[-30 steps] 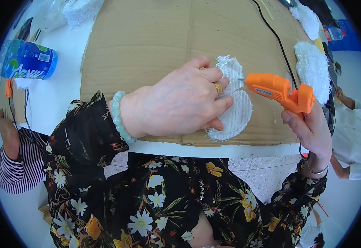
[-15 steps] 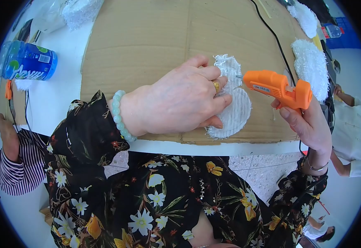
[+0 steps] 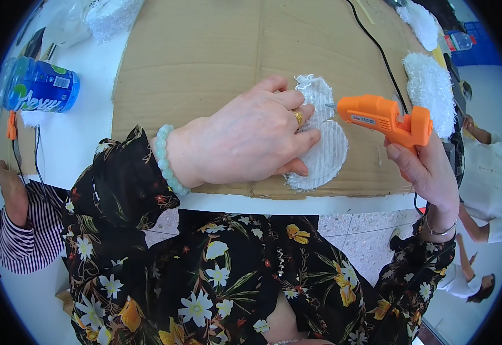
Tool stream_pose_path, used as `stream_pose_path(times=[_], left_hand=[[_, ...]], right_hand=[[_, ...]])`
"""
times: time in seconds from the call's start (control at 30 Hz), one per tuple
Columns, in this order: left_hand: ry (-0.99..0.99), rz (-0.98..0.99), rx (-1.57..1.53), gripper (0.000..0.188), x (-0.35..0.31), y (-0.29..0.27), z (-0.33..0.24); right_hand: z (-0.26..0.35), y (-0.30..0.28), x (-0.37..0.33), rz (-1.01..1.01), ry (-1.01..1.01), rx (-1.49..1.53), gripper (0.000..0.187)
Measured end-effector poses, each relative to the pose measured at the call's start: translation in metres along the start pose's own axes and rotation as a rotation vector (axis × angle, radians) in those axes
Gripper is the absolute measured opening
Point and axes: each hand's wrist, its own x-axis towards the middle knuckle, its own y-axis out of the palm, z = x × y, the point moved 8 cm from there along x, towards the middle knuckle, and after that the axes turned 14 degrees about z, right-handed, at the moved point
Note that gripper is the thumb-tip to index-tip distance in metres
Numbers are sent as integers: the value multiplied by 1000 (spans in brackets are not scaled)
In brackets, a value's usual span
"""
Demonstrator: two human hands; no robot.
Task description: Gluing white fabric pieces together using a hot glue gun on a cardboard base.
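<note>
My left hand [image 3: 251, 138] lies flat on a white fuzzy fabric piece [image 3: 325, 149], pressing it onto a sheet of brown cardboard [image 3: 205, 52]. It wears a gold ring and a pale green bead bracelet. My right hand [image 3: 426, 167] grips an orange hot glue gun [image 3: 383, 115]. The gun's nozzle points left and sits at the upper part of the fabric piece, close to my left fingertips. A black cord [image 3: 377, 49] runs from the gun across the cardboard.
More white fuzzy pieces [image 3: 432, 92] lie at the cardboard's right edge and at the top left [image 3: 110, 17]. A blue bottle [image 3: 38, 86] lies on the white table at left. A person in a striped sleeve [image 3: 23, 230] sits at left; another person [image 3: 487, 172] is at right.
The glue gun has edged slightly left and up toward the fabric piece. My left hand stays pressed on the fabric.
</note>
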Motion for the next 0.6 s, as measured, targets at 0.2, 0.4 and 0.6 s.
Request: stream_pose_path(times=[0.2, 0.4, 0.6], left_hand=[[-2, -9, 0, 45, 1, -3, -2], [12, -74, 31, 36, 4, -5, -5], [-9, -54, 46, 38, 6, -10, -7]], right_hand=[[-4, -1, -1, 24, 18, 47, 27], [-11, 1, -4, 56, 101, -43, 27], [-31, 6, -9, -23, -8, 509, 38]])
